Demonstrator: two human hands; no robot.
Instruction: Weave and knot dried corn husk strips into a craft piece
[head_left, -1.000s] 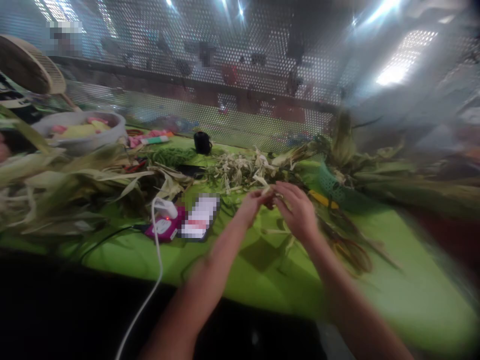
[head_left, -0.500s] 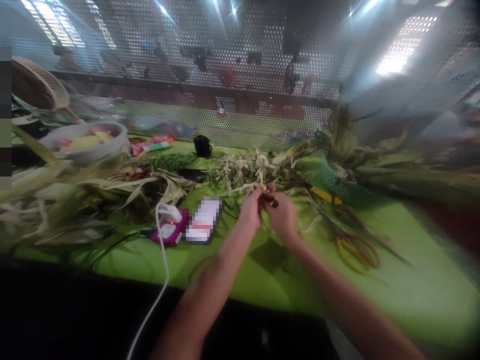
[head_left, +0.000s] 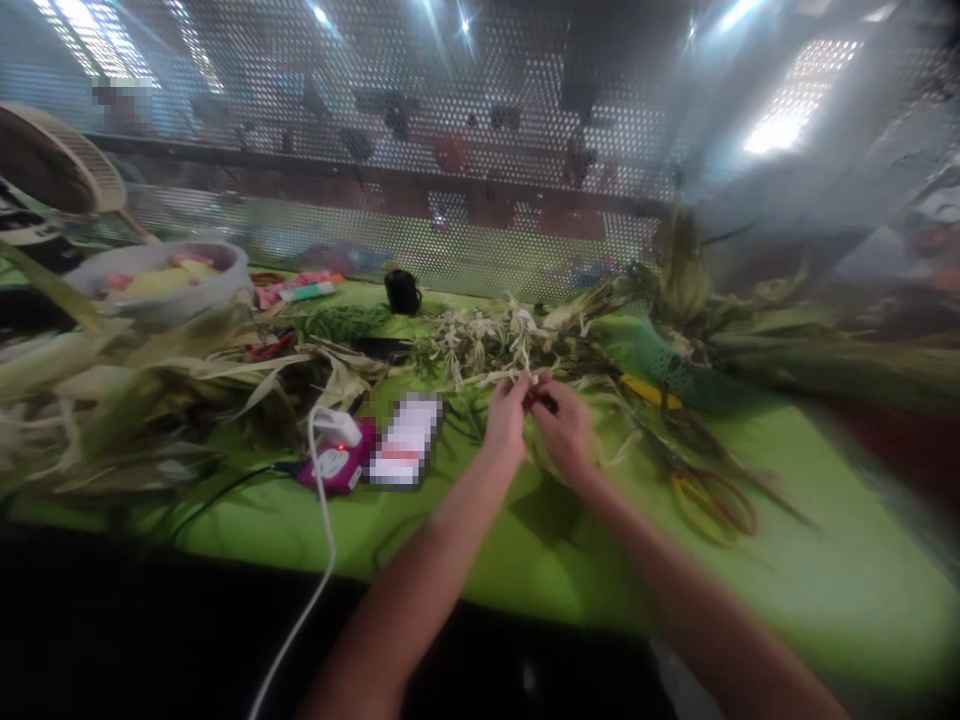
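Close together over the green tabletop, my left hand (head_left: 507, 418) and my right hand (head_left: 565, 424) pinch a thin, pale strip of dried corn husk (head_left: 527, 362). The fingertips meet and partly hide it. Just beyond them lies a heap of small, pale tied husk pieces (head_left: 480, 335), blurred at this distance. A loose, curled pale strand hangs near my right hand. To the left of my left hand lies a phone (head_left: 406, 440) with a blurred screen.
Dried corn husks (head_left: 225, 385) spread over the left side. A purple power block (head_left: 337, 468) with a white charger and cable sits at the front left. Scissors (head_left: 709, 505) lie at right. A black mug (head_left: 403, 291) and a grey bowl (head_left: 225, 285) stand at the back.
The view has shifted slightly. My hands stay together at the same place, pinching the husk strip, with only small finger movement.
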